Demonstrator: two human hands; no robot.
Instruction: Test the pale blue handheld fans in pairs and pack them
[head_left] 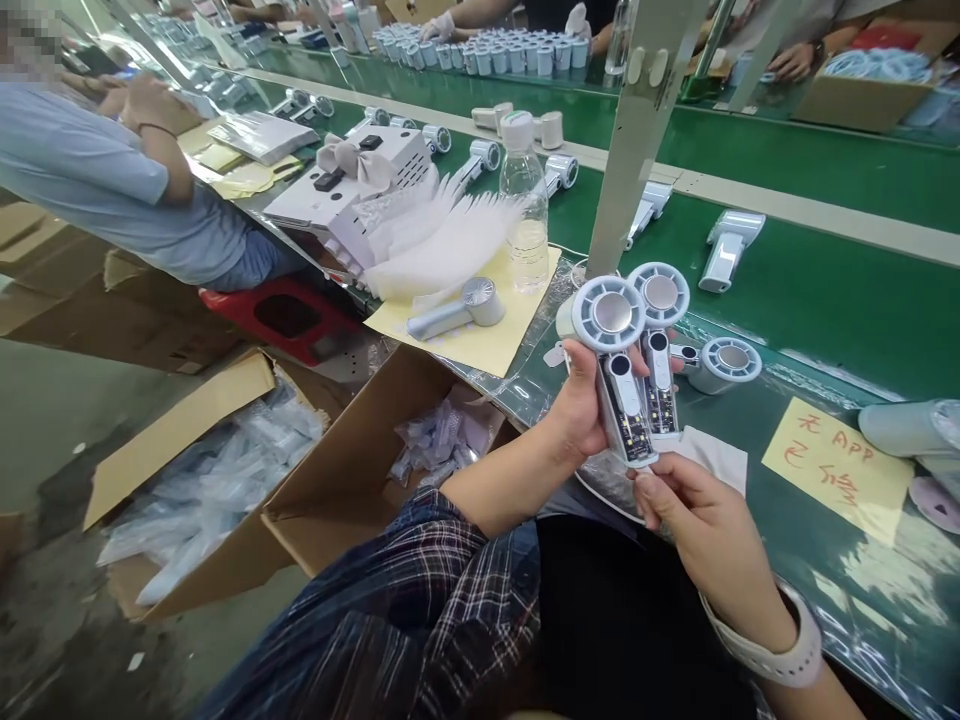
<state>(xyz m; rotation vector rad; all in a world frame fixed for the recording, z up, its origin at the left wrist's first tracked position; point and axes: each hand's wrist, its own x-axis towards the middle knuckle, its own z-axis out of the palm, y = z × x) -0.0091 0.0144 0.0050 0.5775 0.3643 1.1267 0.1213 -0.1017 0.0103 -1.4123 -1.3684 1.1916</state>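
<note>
My left hand [585, 405] is closed around two light-blue handheld fans, held side by side above the bench edge. The front fan [626, 400] shows a round ringed head with a silver disc, and its handle reveals a dark circuit board. Partly behind it is the second fan [661, 295], its handle also showing a board. My right hand [697, 505] pinches the bottom end of the front fan's handle; whether a small part sits between its fingertips is hidden. Just beyond my hands, a third fan [729, 362] lies on the bench.
A yellow note [840, 465] lies to the right. Left of my hands are a water bottle [525, 215], a grey fan [461, 308] on yellow paper and a white box [341, 190]. Open cartons [322, 500] stand below. More fans [731, 245] line the green belt. A co-worker [142, 190] sits left.
</note>
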